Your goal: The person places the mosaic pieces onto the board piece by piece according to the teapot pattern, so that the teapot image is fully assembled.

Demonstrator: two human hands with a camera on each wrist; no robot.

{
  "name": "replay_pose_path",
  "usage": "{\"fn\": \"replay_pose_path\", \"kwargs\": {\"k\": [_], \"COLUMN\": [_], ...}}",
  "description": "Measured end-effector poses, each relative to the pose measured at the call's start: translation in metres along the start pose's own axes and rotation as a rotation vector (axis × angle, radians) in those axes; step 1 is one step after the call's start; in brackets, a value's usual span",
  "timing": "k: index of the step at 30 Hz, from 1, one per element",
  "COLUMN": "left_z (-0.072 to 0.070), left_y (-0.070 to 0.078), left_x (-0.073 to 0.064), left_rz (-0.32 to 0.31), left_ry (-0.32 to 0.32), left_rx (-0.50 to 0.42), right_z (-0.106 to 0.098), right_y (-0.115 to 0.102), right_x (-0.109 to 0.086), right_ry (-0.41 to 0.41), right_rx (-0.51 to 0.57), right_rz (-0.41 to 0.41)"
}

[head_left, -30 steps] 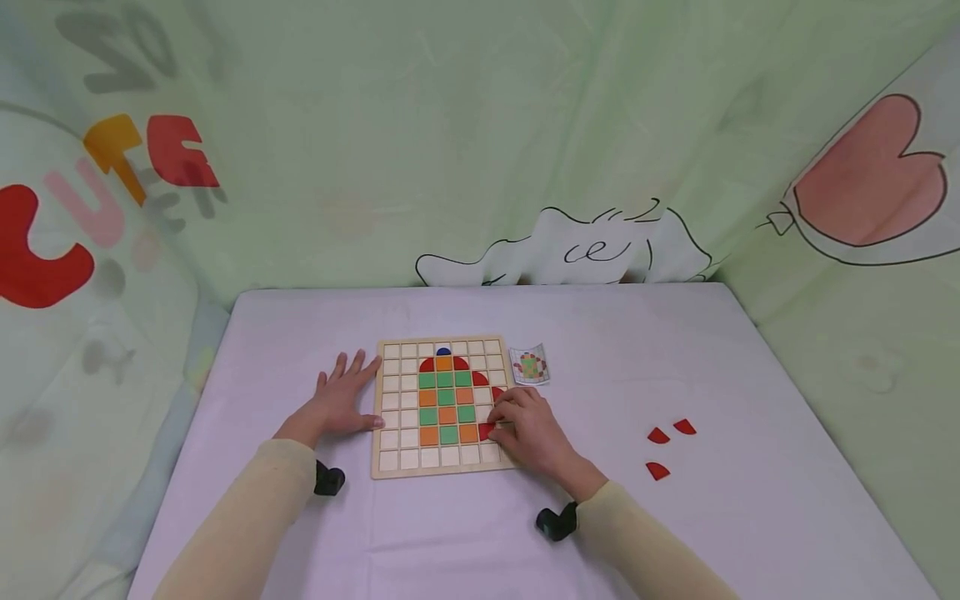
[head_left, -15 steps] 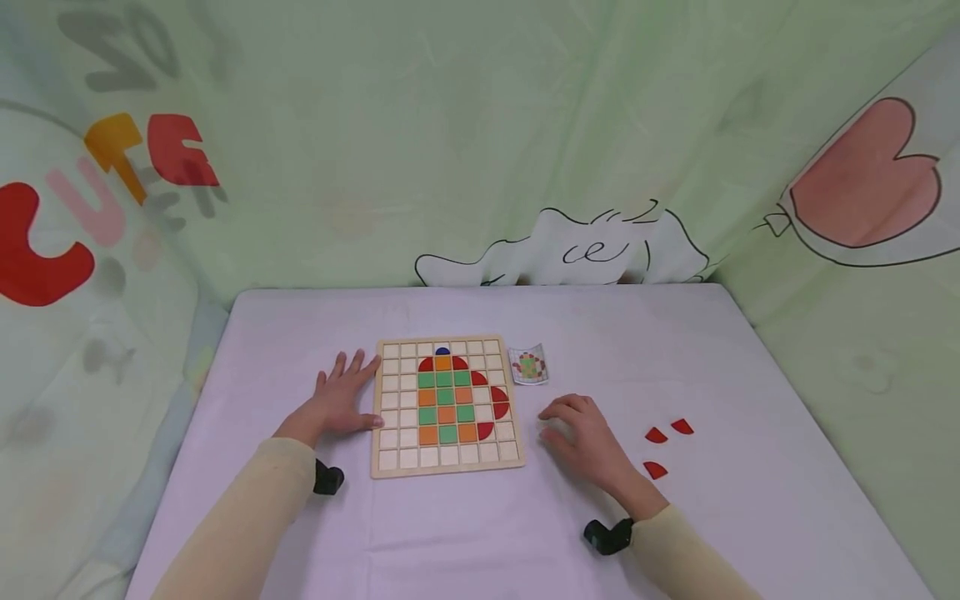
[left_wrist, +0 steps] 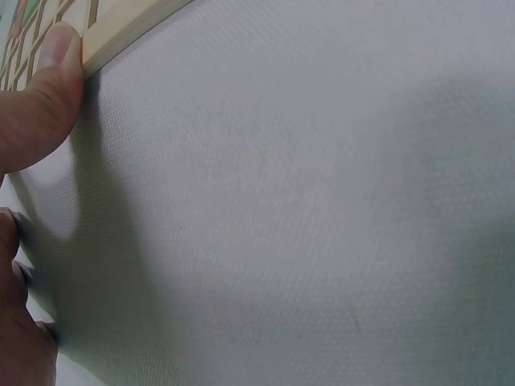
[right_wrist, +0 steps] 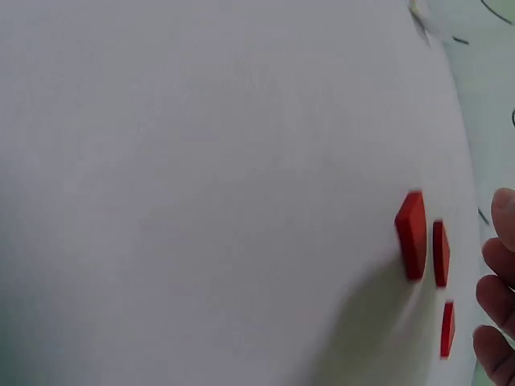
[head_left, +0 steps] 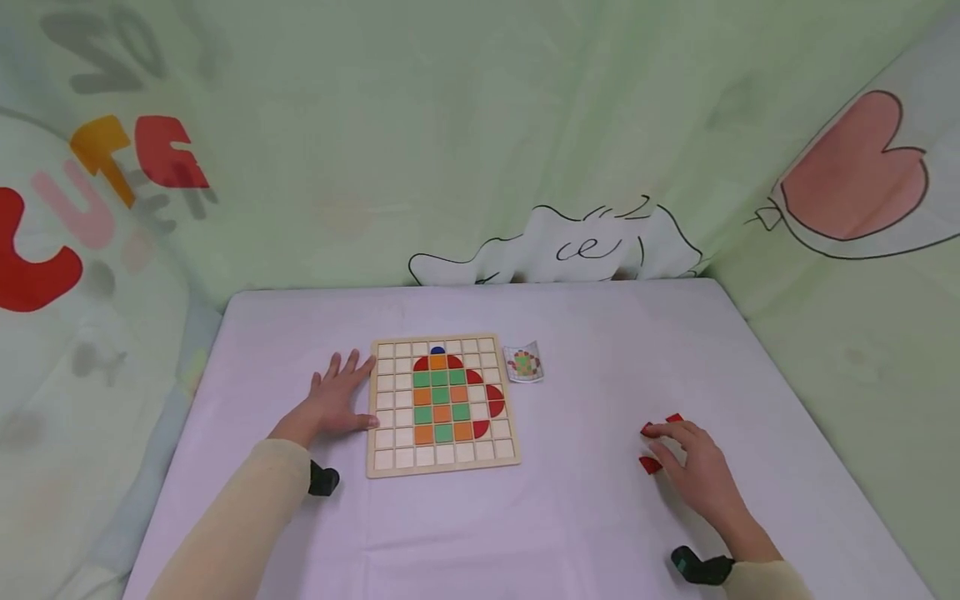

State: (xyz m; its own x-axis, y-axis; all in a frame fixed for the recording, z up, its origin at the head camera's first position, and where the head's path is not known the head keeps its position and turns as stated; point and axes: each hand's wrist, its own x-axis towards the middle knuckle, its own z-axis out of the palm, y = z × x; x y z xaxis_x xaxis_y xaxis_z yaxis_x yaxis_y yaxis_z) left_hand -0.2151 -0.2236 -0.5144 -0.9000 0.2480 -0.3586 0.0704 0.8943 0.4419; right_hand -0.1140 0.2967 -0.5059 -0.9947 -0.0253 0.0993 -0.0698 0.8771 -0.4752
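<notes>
A wooden grid board [head_left: 405, 457] lies on the table with orange and green squares, red quarter-round tiles and one blue half-round piece set in its cells. My left hand [head_left: 330, 407] is spread flat at the board's left side. Its thumb [left_wrist: 56, 60] rests on the wooden rim in the left wrist view. Over to the right, my right hand [head_left: 701, 471] hovers above three loose red quarter-round tiles [head_left: 649, 465], thumb and index finger apart. The right wrist view shows all three red tiles [right_wrist: 410, 233] lying on the cloth, beside the fingers [right_wrist: 495, 301], which hold nothing.
A small picture card [head_left: 522, 363] with a coloured grid pattern lies just right of the board. A pale lilac cloth [head_left: 592, 333] covers the table. Printed green curtains [head_left: 360, 150] hang behind and at both sides.
My right hand has left the board's right side, where red tiles now show uncovered, and moved right to the loose red tiles. The left hand stays at the board.
</notes>
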Motion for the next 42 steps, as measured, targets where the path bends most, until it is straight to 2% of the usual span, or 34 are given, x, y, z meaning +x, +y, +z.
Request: {"fn": "replay_pose_path", "kwargs": {"k": [3,10,16,19,24,27,35,42], "left_z": [-0.001,-0.007,-0.008,-0.006,-0.003,-0.002,-0.001,-0.002], "left_y": [-0.001,-0.007,-0.005,-0.005,-0.005,-0.006,-0.004,-0.001], "left_x": [-0.002,-0.008,-0.009,-0.008,-0.006,-0.005,-0.004,-0.002], "left_rz": [0.006,0.0,0.004,0.001,0.007,0.009,0.024,0.025], "left_ry": [0.001,0.024,0.02,0.02,0.022,0.018,0.019,0.001], "left_rx": [-0.003,-0.017,-0.033,-0.031,-0.028,-0.032,-0.037,-0.023], "right_z": [-0.003,0.006,0.013,0.014,0.013,0.013,0.012,0.015], "right_y": [0.007,0.009,0.009,0.008,0.006,0.006,0.009,0.005], "right_x": [-0.006,-0.008,-0.007,-0.005,-0.002,-0.001,-0.004,-0.006], "right_ry": [0.013,-0.052,-0.073,-0.083,-0.105,-0.118,-0.137,-0.1], "right_rx": [-0.01,-0.017,-0.073,-0.069,-0.066,-0.07,-0.056,-0.024], "right_rz": [0.027,0.062,0.075,0.054,-0.047,-0.081,-0.013,-0.036]}}
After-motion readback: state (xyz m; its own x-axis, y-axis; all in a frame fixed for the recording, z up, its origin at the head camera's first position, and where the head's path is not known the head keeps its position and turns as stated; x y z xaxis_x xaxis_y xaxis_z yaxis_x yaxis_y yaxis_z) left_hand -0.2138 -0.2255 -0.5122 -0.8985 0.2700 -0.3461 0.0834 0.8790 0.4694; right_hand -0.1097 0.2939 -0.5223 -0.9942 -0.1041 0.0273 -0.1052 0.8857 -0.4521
